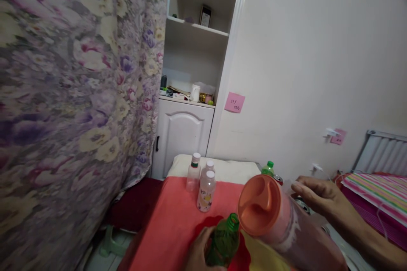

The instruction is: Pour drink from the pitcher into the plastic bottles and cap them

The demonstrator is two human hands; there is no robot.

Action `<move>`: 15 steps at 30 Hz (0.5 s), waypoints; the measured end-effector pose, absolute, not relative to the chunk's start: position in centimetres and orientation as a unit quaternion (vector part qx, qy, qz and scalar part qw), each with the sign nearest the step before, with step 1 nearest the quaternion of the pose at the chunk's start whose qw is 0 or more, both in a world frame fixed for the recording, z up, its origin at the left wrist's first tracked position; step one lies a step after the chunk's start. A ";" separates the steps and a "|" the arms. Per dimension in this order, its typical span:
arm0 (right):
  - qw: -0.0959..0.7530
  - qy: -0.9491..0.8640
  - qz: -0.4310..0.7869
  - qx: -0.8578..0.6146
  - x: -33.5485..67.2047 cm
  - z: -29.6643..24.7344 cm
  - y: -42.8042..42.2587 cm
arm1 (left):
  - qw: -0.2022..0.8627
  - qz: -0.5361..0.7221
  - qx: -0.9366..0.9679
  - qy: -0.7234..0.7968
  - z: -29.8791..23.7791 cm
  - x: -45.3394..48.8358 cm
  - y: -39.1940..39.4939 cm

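My left hand (200, 250) is wrapped round a green plastic bottle (224, 239), held near upright with its uncapped mouth facing up. Just right of it, a large pitcher (305, 237) with an orange lid (259, 205) is tipped over toward the bottle. Pinkish, frothy liquid shows through its wall. The lid and the bottle mouth look close together; I see no stream between them. My right hand (318, 192) is closed at the pitcher's far side, seemingly on its handle, which is mostly hidden. A red scalloped dish (246, 258) lies beneath the bottle.
Behind my left hand stand a tall clear bottle (193, 175) and two small white-capped bottles (206, 197) on the red-orange tablecloth (155, 228). A green-capped bottle (269, 168) and several cans (302, 206) are behind the pitcher. A floral curtain (79, 93) hangs left.
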State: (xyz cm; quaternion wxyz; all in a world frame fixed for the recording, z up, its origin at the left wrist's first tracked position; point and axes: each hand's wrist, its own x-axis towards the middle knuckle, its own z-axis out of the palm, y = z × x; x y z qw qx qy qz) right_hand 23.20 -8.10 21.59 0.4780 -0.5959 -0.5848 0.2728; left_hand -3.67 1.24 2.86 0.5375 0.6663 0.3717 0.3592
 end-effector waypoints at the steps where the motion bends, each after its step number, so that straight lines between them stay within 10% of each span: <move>1: 0.478 -0.585 0.272 -0.596 23.3 21.6 -8.0 | 0.541 0.364 0.665 0.365 2.8 -3.7 1.2; 15: 0.475 -0.582 0.275 -0.601 23.2 22.1 -8.2 | 0.542 0.357 0.653 0.391 1.7 -3.5 1.5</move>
